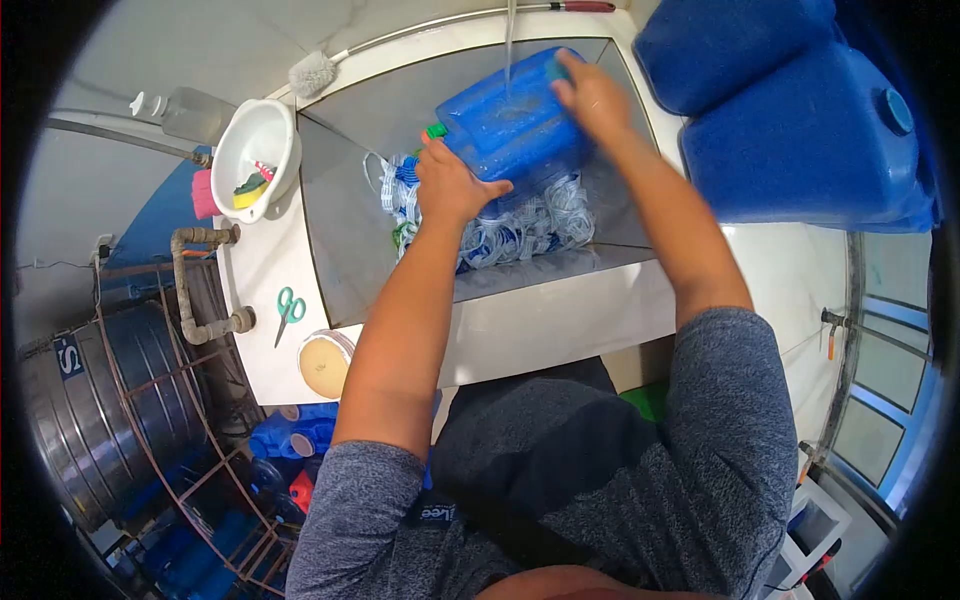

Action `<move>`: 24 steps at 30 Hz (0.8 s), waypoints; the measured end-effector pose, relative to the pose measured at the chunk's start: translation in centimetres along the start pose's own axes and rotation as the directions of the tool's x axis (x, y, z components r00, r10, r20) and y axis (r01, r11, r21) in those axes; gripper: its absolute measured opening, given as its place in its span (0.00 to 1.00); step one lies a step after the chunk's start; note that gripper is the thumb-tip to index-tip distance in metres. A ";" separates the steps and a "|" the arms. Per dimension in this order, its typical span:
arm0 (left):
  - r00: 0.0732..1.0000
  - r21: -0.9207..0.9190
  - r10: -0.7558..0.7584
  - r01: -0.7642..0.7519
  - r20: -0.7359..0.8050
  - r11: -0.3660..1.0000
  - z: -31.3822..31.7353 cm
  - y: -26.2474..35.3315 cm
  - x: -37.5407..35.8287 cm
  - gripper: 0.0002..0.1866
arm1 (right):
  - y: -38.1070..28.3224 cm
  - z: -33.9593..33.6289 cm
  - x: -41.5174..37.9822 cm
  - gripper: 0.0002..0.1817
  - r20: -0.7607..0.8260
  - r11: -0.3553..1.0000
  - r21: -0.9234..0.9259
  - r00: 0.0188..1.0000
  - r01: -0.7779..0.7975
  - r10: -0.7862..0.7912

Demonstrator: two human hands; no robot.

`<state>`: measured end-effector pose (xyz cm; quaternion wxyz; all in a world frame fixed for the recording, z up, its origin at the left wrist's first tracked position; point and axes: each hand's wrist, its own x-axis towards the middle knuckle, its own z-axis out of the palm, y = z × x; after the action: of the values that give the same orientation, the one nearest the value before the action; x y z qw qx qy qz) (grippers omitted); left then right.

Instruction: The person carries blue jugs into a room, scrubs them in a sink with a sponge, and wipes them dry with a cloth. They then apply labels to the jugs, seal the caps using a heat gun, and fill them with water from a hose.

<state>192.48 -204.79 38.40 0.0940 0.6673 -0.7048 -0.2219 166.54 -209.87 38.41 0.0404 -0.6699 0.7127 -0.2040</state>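
Over the sink [345,240], the blue jug [515,115] lies tilted under the water stream [510,45], presumably for rinsing. The left hand [447,185] grips the capped end, thumb spread, for steadiness; the right hand [597,100], blurred and half-curled, meets the opposite end, grip unclear.

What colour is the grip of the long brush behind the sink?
The grip is red; it shows best in the head view.

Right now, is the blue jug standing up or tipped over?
Tipped over. The blue jug has its broad side up, with the left hand at one end and the right hand at the other.
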 end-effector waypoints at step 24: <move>0.997 0.051 -0.053 0.055 -0.054 0.997 -2.5 -3.6 -4.5 0.67 | -1.8 0.6 2.0 0.61 0.202 0.982 0.176 0.979 -0.067 0.031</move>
<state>197.24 -200.89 39.76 0.0889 0.6939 -0.6894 -0.1878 168.26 -211.97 38.94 0.1775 -0.6626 0.6999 -0.1993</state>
